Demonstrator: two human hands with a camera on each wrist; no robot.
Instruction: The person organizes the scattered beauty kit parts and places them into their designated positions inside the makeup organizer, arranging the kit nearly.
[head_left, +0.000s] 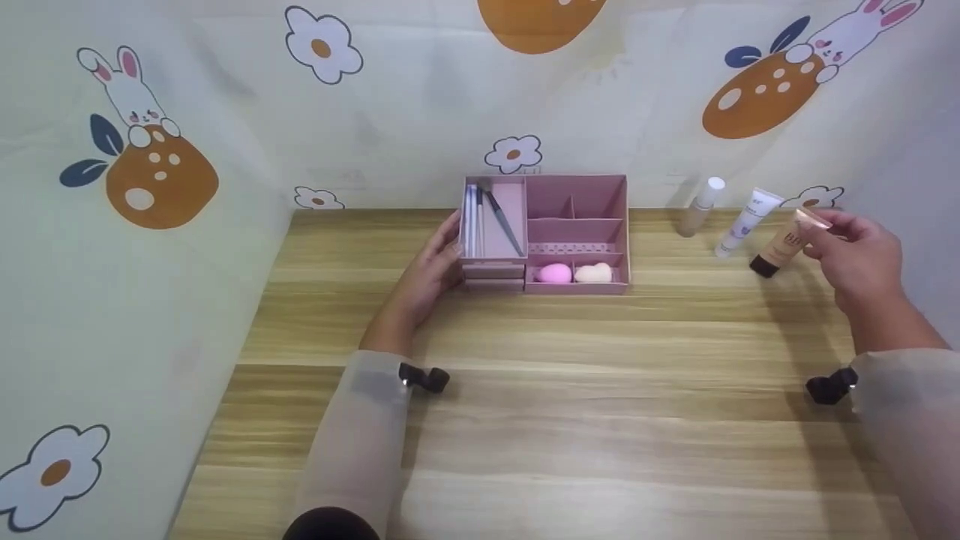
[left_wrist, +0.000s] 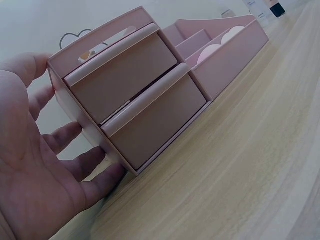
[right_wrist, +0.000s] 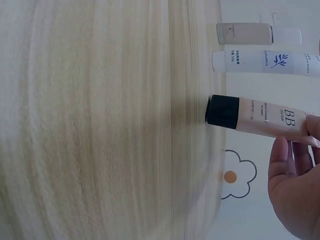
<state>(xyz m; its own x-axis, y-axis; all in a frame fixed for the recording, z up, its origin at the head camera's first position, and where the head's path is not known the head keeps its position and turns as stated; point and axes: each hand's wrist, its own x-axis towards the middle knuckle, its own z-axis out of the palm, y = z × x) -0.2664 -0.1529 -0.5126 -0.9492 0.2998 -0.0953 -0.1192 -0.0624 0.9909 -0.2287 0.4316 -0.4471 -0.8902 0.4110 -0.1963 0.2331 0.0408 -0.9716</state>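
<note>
In the head view, my left hand (head_left: 429, 274) rests against the left side of a pink desktop organizer (head_left: 626, 232). The left wrist view shows its fingers spread along that side wall, below two closed drawers (left_wrist: 155, 110). At the right, my right hand (head_left: 859, 255) pinches the upper end of a beige BB cream tube (head_left: 784, 244). The tube's black cap (right_wrist: 223, 111) points down at the tabletop; whether it touches, I cannot tell. Beside it stand a white tube (head_left: 746, 223) with a purple print and a small bottle (head_left: 703, 206) with a white cap.
Several slim brushes (head_left: 501, 217) lie in the organizer's top left tray. A pink makeup sponge (head_left: 555, 274) and a cream one (head_left: 595, 273) sit in its front compartments. Behind the wooden table (head_left: 555, 420) rises a patterned backdrop (head_left: 420, 97).
</note>
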